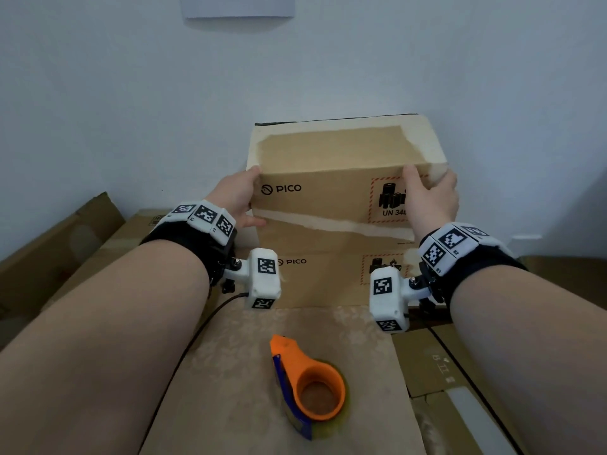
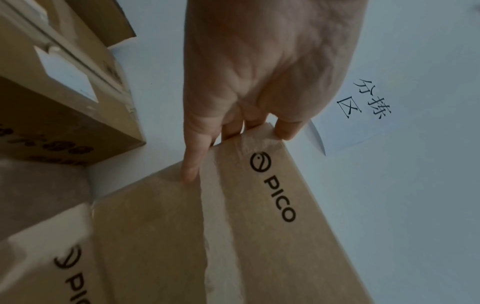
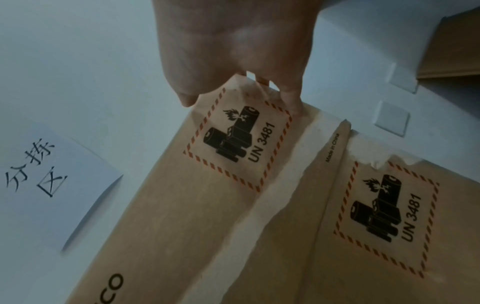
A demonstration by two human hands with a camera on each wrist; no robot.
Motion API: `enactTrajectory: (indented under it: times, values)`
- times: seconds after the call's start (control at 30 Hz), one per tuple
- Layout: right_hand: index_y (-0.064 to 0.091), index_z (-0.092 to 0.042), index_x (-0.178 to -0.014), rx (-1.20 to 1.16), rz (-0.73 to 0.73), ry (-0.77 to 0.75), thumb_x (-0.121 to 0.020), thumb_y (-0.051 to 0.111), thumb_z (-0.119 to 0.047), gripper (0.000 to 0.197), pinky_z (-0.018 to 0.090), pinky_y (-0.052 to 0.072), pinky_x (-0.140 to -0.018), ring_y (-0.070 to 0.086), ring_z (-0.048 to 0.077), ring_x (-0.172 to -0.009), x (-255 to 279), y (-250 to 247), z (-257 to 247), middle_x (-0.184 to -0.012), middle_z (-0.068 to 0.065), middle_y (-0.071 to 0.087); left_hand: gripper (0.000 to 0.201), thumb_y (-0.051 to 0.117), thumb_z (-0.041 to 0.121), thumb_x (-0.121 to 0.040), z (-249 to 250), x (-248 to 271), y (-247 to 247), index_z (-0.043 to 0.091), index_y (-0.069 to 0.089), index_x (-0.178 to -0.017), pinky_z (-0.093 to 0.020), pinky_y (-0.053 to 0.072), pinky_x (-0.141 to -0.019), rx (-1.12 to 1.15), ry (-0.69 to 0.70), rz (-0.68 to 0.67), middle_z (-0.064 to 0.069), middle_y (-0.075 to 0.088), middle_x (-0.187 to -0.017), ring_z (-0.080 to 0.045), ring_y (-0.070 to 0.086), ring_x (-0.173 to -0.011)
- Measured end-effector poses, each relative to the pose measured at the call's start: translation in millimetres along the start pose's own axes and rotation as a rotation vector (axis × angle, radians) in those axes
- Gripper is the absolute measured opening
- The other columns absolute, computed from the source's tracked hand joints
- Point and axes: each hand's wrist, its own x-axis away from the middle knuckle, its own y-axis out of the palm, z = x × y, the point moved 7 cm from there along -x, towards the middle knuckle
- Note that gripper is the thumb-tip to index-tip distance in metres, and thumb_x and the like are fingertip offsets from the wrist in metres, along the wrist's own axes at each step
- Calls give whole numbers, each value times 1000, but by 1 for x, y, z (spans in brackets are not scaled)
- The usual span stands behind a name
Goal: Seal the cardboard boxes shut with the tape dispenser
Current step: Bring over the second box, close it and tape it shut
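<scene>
Both grips clamp the upper PICO box [image 1: 331, 178] by its ends, left hand [image 1: 241, 198] and right hand [image 1: 430, 198], with the tape dispenser [image 1: 307, 385] loose below on a nearer box; torn paper facing under fingers could let it slip.

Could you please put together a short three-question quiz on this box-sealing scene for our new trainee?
1. True or false: the tape dispenser is in a hand.
2. Which brand is printed on the upper cardboard box?
3. How is the box held? A) left hand only B) right hand only C) both hands, one at each end

Key: 1 false, it lies on the cardboard nearer the person; 2 PICO; 3 C.
</scene>
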Motion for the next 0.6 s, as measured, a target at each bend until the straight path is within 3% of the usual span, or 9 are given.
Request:
enactTrajectory:
  times: [0.07,0.2,0.3,0.4,0.5,0.6]
  values:
    - [36,-17,-137,-50,14,7,-83,58,-56,70,41,49,-92,54,24,-108,5,-3,0,-132,7,46,34,43,36,-99,-1,6,1,14,49,-124,-60,41,-99,27,3,-2,-1,58,-112,-28,53,-117]
    - [40,-17,-124,-126,39,23,-82,61,-55,60,34,45,-78,55,21,-98,20,-10,-1,-126,6,48,44,43,37,-99,2,26,-4,12,42,-136,-63,38,-100,46,22,8,-5,47,-138,-33,47,-126]
    - [38,-21,-111,-167,33,27,-81,61,-56,51,34,47,-75,57,20,-94,33,-15,-4,-122,7,50,41,42,37,-99,7,43,-14,13,44,-133,-64,36,-101,58,43,31,-5,49,-136,-32,47,-125]
    - [37,-21,-108,-193,14,37,-82,61,-55,49,33,44,-71,56,20,-93,49,-18,-6,-121,7,50,44,42,37,-99,8,58,-26,13,43,-137,-66,35,-100,52,59,53,-5,47,-140,-32,43,-129]
    - [38,-21,-105,-206,6,32,-81,61,-55,48,33,45,-72,56,19,-90,70,-25,-12,-121,7,50,34,41,34,-100,7,80,-41,14,49,-126,-65,35,-101,56,73,86,-5,53,-130,-31,49,-122]
    - [37,-22,-103,-205,-21,29,-81,60,-56,47,38,50,-78,57,21,-92,93,-33,-16,-121,7,51,21,40,33,-100,4,108,-56,18,52,-109,-62,39,-99,76,73,115,-1,59,-105,-28,56,-105]
